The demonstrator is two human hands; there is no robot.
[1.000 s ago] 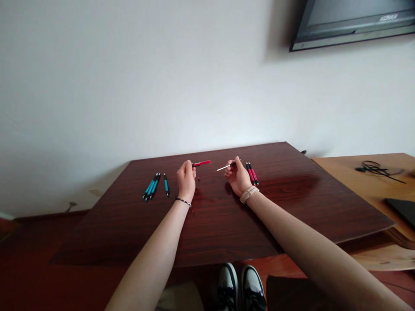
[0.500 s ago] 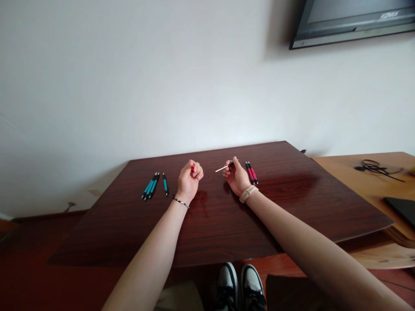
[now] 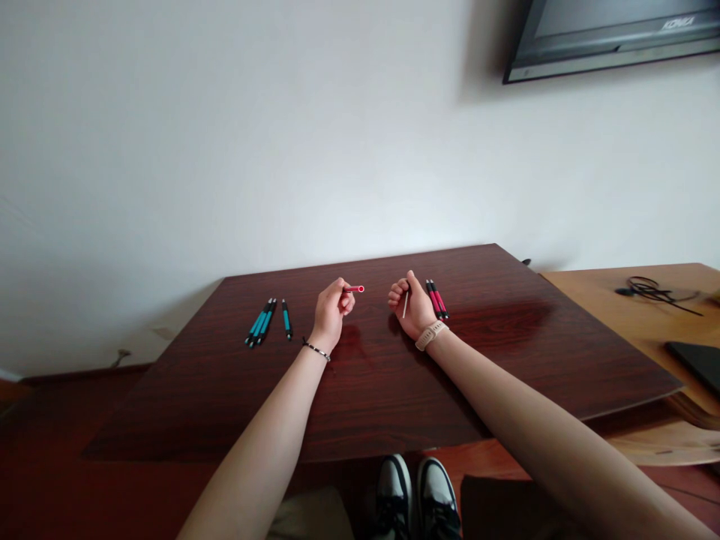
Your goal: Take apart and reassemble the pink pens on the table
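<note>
Pinched in my left hand (image 3: 330, 309) is a red pen barrel (image 3: 353, 289), its round open end pointing right. My right hand (image 3: 415, 304) is closed around a pen part with a thin white refill (image 3: 405, 304) sticking out toward me; the fingers hide most of its dark end. Both hands are above the dark wooden table (image 3: 365, 397), a gap between them. Just right of my right hand lie two red-and-black pens (image 3: 437, 300), side by side. Left of my left hand are a bunch of teal-and-black pens (image 3: 261, 324) and a single teal pen (image 3: 286, 319).
A lighter wooden table (image 3: 596, 289) adjoins on the right, bearing a coiled black cable (image 3: 646, 289) and a flat dark object (image 3: 697, 364). Behind is a white wall (image 3: 337, 150), with a television (image 3: 613, 56) at upper right.
The red barrel has turned in my left hand and now points right instead of toward me. The refill in my right hand has swung from pointing left to pointing toward me.
</note>
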